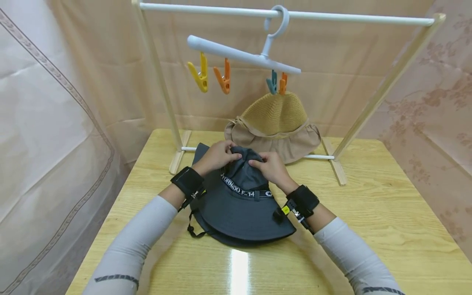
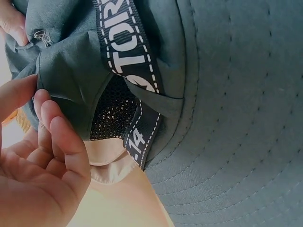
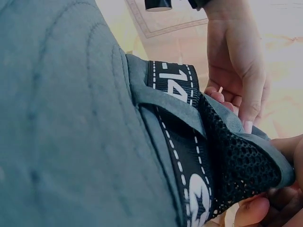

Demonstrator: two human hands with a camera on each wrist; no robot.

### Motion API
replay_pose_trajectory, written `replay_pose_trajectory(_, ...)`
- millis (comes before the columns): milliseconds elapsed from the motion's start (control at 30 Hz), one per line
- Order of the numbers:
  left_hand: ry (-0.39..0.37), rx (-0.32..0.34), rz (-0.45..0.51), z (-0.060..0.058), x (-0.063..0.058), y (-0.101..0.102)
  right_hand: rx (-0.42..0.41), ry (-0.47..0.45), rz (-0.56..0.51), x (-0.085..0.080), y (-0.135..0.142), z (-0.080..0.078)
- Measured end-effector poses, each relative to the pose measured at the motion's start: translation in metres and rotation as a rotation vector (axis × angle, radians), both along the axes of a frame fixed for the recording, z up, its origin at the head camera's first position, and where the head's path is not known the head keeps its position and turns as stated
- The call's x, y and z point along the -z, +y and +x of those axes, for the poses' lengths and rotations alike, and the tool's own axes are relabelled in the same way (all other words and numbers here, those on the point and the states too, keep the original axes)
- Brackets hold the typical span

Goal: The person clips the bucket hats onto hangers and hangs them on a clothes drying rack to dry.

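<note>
A dark grey wide-brimmed hat (image 1: 239,217), with a black band lettered in white, lies on the table with its brim toward me. My left hand (image 1: 219,155) pinches the left side of its crown between thumb and fingers. On the crown's other side, my right hand (image 1: 272,169) pinches the fabric in the same way. In the left wrist view, the crown cloth (image 2: 71,71) is folded at the left fingertips. Black mesh (image 3: 241,165) shows in the crown's side by the right fingers in the right wrist view.
A white hanger (image 1: 228,51) hangs tilted from a rack's top bar (image 1: 350,16). Yellow (image 1: 200,73) and orange (image 1: 224,78) clips dangle at its left. Teal (image 1: 272,84) and orange clips at its right meet the top of a straw hat (image 1: 276,112) behind the grey one.
</note>
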State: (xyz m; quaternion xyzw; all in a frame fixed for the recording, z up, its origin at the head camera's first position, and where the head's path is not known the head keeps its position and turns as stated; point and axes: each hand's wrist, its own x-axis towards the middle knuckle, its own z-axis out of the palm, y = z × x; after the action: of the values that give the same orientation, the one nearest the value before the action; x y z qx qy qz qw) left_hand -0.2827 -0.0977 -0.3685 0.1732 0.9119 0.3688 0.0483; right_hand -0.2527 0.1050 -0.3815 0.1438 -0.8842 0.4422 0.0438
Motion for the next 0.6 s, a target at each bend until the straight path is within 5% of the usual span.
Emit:
replay_pose_trajectory(267,0.059,-0.027,0.003,-0.003,-0.01,0.002,0.004,0.019,-0.047,-0.011,0.0,-0.003)
replay_pose_trajectory(600,0.185,-0.044,0.133,0.002,-0.016,0.0,0.0,0.056,-0.1,-0.024,-0.001,0.001)
